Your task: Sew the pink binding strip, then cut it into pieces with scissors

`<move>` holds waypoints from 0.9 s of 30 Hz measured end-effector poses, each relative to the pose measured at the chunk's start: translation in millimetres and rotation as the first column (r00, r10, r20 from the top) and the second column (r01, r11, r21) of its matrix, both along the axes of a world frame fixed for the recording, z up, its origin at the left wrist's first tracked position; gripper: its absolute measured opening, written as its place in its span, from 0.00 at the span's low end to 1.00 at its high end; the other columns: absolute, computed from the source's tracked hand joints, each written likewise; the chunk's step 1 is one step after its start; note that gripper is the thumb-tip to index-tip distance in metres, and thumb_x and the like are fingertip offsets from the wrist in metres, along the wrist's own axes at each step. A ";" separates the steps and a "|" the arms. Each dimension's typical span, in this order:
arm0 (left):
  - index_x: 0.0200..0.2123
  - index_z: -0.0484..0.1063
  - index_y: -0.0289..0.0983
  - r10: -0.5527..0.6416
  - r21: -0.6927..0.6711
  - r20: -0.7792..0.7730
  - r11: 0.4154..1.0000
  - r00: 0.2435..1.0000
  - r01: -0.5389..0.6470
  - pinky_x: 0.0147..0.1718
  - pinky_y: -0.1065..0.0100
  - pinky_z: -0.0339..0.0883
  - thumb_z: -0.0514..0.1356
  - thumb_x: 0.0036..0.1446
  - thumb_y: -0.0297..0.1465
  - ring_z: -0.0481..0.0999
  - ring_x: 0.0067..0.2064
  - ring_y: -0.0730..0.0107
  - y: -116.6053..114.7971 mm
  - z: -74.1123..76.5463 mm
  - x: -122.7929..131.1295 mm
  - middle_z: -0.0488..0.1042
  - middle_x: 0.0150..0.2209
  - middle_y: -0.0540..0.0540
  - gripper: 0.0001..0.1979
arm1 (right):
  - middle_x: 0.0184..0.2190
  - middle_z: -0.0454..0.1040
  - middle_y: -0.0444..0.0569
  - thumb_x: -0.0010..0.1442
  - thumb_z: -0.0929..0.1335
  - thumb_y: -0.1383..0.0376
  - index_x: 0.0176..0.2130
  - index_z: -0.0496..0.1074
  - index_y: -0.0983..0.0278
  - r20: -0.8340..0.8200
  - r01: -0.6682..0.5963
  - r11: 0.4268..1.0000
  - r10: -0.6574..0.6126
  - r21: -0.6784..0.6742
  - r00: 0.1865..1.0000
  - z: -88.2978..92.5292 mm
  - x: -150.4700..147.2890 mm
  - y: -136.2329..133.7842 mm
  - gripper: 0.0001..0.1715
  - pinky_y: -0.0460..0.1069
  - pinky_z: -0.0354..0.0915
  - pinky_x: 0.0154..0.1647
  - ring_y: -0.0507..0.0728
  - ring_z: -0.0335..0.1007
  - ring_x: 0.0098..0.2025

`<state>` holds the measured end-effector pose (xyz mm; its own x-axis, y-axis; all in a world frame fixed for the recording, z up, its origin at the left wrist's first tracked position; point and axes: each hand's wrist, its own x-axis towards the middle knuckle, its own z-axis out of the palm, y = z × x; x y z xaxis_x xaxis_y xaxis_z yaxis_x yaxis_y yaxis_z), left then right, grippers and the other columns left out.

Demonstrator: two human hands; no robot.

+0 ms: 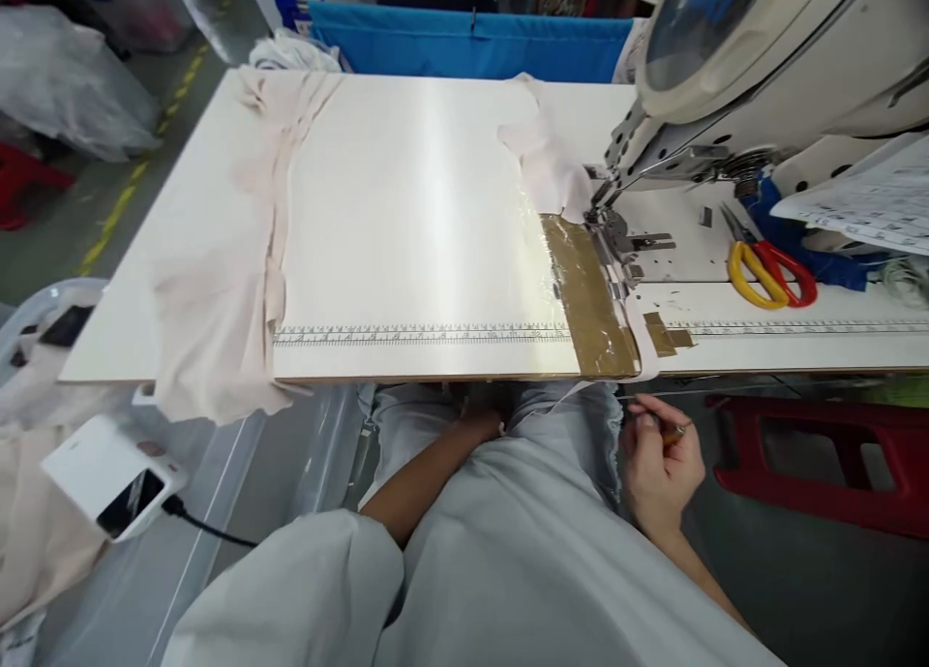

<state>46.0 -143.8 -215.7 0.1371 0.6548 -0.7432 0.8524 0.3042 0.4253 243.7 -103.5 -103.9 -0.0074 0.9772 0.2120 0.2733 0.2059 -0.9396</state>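
My right hand is just below the table's front edge, its fingers curled closed. Between them shows a small orange-yellow thing, too covered to name. My left hand rests over my lap, its fingers hidden in shadow under the table edge. Above my hands stands a sewing machine. A pale pink piece of fabric lies at its needle area. A narrow pale strip hangs from the machine's front over the table edge, and a thin thread trails toward my lap.
Pink fabric drapes over the left of the white table. Scissors with yellow and red handles lie right of the machine, near papers. A white device with a cable sits at lower left; a red stool stands at right.
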 end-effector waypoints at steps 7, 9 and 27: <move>0.52 0.73 0.36 0.147 0.295 -0.004 0.945 0.989 -0.139 0.53 0.52 0.69 0.57 0.66 0.36 0.74 0.54 0.56 -9.5 25.1 5.8 0.74 0.53 0.40 0.15 | 0.55 0.73 0.57 0.68 0.60 0.60 0.53 0.73 0.60 0.304 -0.683 0.713 0.693 -0.159 0.654 -17.0 -18.9 -16.7 0.19 0.53 0.72 0.34 0.58 0.75 0.38; 0.49 0.76 0.37 0.141 0.411 0.053 0.899 0.989 -0.150 0.56 0.56 0.66 0.56 0.65 0.33 0.74 0.55 0.55 -17.0 37.1 8.7 0.76 0.52 0.40 0.14 | 0.60 0.69 0.57 0.68 0.58 0.60 0.56 0.71 0.60 0.346 -0.765 0.623 0.762 -0.163 0.547 -28.7 -33.8 -11.6 0.23 0.55 0.72 0.44 0.60 0.75 0.46; 0.28 0.73 0.39 0.124 0.694 0.463 0.564 0.877 -0.447 0.47 0.66 0.67 0.57 0.63 0.37 0.76 0.32 0.68 -164.3 149.2 -3.1 0.76 0.25 0.49 0.13 | 0.33 0.74 0.57 0.64 0.58 0.52 0.34 0.68 0.62 0.827 -0.527 0.826 0.431 -0.201 0.361 -59.0 -0.5 21.4 0.20 0.52 0.54 0.28 0.61 0.67 0.31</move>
